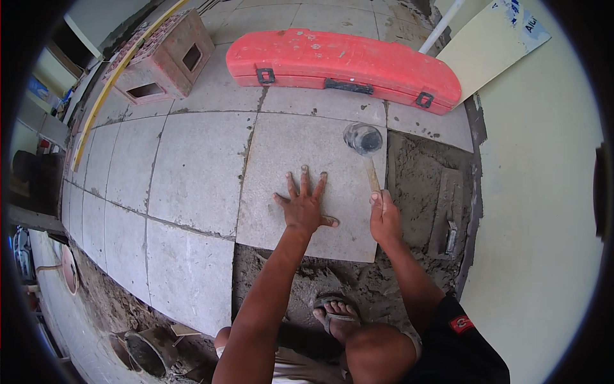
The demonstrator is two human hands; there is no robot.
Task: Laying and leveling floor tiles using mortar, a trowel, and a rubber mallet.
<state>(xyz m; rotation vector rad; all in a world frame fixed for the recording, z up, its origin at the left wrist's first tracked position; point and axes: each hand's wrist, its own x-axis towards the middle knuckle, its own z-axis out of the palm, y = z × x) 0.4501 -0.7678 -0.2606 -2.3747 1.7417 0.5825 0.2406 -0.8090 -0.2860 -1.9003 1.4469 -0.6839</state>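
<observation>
Head view: the pale floor tile (342, 189) under you could end up out of level. A blow from your rubber mallet (364, 139) near its far right corner might drive that side down, as only soft mortar (409, 150) shows along the tile's right edge. A glancing hit there could chip the edge, and a stray one could catch your fingers, spread on the same tile.

The tile lies directly beneath your left hand (302, 210), which is flat, fingers fanned, palm down near its middle. Your right hand (385, 221) is just beyond the tile's right edge, wrapped around the mallet's handle. The mallet head is over the tile's far right corner; you can't tell from here whether it touches.

Left of the tile, a laid tile (198, 173) meets it at a narrow joint, where uneven pressure might leave a lip. Your sandalled foot (339, 313) is on the mortar just nearer than the tile; a slip could nudge its near edge. Beyond the tile lies a red case (345, 61).
</observation>
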